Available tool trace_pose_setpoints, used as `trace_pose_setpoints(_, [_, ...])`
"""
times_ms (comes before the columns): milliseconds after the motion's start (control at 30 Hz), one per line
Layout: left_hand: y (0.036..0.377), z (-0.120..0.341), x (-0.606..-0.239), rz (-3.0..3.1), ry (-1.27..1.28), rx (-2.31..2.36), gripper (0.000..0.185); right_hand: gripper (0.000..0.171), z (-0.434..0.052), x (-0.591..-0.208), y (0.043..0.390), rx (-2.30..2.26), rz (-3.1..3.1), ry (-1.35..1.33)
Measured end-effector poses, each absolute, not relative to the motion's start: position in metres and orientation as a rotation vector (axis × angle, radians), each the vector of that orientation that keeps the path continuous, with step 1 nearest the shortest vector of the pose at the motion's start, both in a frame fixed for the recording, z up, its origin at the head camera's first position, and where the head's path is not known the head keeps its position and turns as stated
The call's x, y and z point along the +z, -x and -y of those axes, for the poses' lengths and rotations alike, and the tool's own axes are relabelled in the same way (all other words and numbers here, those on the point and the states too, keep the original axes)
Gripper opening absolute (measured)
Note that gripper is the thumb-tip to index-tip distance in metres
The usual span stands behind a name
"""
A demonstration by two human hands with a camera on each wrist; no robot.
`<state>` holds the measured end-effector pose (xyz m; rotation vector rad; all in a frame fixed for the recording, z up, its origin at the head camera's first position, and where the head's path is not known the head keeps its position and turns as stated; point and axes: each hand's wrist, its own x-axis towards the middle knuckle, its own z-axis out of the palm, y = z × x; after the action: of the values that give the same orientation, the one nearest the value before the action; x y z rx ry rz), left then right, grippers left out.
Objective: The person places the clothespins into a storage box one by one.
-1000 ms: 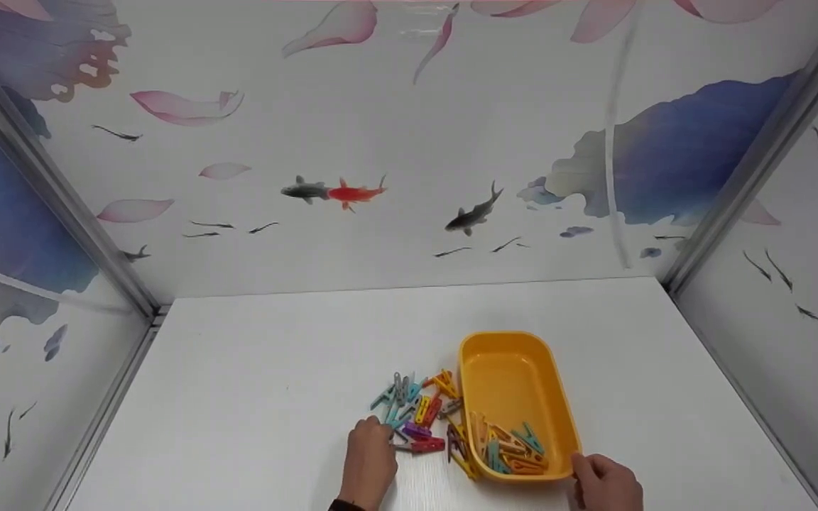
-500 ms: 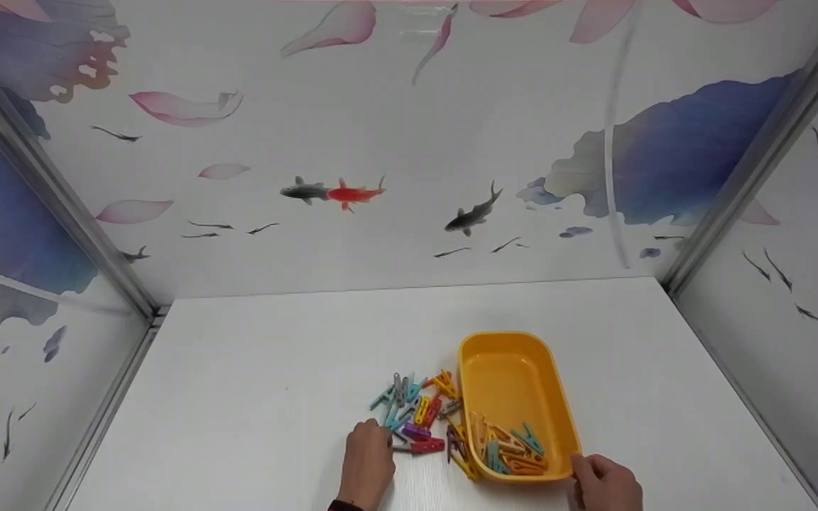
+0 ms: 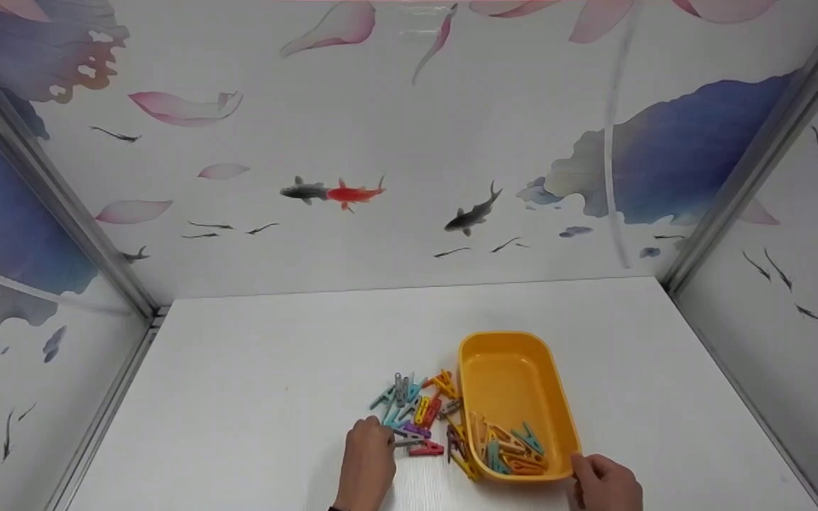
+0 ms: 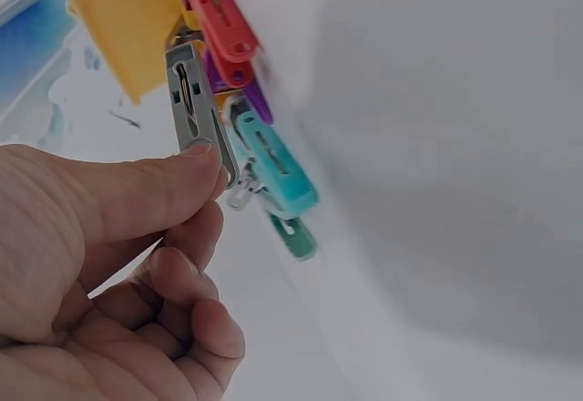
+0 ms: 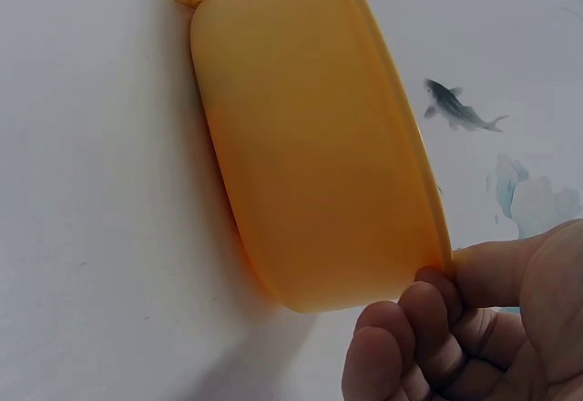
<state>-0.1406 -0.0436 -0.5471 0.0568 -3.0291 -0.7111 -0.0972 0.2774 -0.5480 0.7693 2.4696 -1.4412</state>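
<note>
fingers of the left hand (image 3: 366,463) pinch a grey clothespin (image 4: 198,114) at the near-left edge of the peg pile (image 3: 420,415); the left wrist view shows the thumb (image 4: 137,196) pressed flat on the peg's side with the other fingers curled under it. that grey peg points toward the pile, and in the head view its free end lies just beside a red clothespin (image 3: 429,448). the wrist view also shows a teal clothespin (image 4: 276,166) close below the grey one, a darker green clothespin (image 4: 293,234) under that, and a purple clothespin (image 4: 256,102) between the teal and red ones, all lying on the white table (image 3: 253,369).

pegs in the pile are mixed in colour: teal, grey, yellow, orange, red, purple. the pile sits on the table touching the left wall of the yellow tub (image 3: 519,383), with a few pegs leaning against that wall near its front corner.

inside the tub, more clothespins (image 3: 507,447) are gathered at the near end, while the far end shows bare yellow floor. the tub stands upright on the table, long side running away from the person.

at the tub's near-right corner the right hand (image 3: 604,484) grips the rim; the right wrist view shows the thumb on the rim's edge and the curled fingers (image 5: 428,328) against the outer wall.

behind the table rise white panels printed with fish (image 3: 334,191) and petals.
</note>
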Motion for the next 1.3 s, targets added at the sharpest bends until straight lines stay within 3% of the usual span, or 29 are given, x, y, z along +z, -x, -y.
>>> trace_pose_setpoints(400, [0.13, 0.024, -0.521, 2.927, 0.089, -0.807, 0.006, 0.038, -0.276, -0.548, 0.096, -1.438, -2.472, -0.791])
trace_pose_setpoints(833, [0.126, -0.027, -0.508, 2.971, 0.285, -0.974, 0.007, 0.038, -0.277, -0.549, 0.097, -1.475, -2.425, -0.798])
trace_pose_setpoints(1300, [0.124, -0.051, -0.513, 2.883, 0.488, -0.936, 0.007, 0.038, -0.276, -0.548, 0.098, -1.439, -2.431, -0.799])
